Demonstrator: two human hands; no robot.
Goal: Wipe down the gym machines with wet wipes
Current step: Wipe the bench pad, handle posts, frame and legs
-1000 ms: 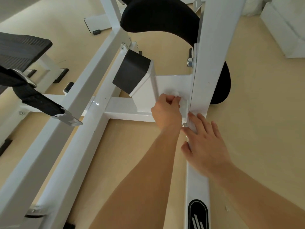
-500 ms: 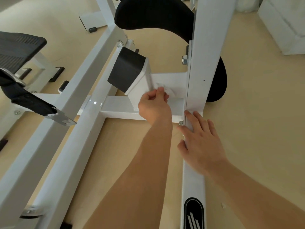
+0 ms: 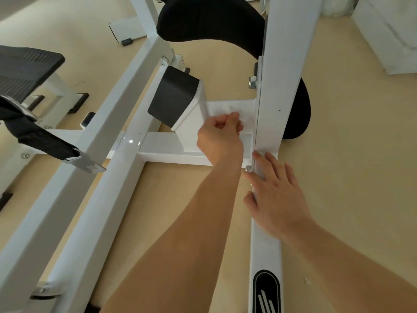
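A white steel gym machine frame fills the view, with a black padded seat at the top. My left hand grips a white wet wipe and presses it against the white bracket plate beside the upright post. Most of the wipe is hidden under my fingers. My right hand lies flat with straight fingers on the white base rail, just below the post's foot.
A black end cap closes a tube left of the bracket. A black strap with a metal buckle hangs at the left, under a black ribbed footplate. Beige floor lies all round; white blocks stand at the top right.
My left hand slid the wipe left along the bracket plate and then back toward the post. My right hand stayed on the base rail. The view shifted slightly.
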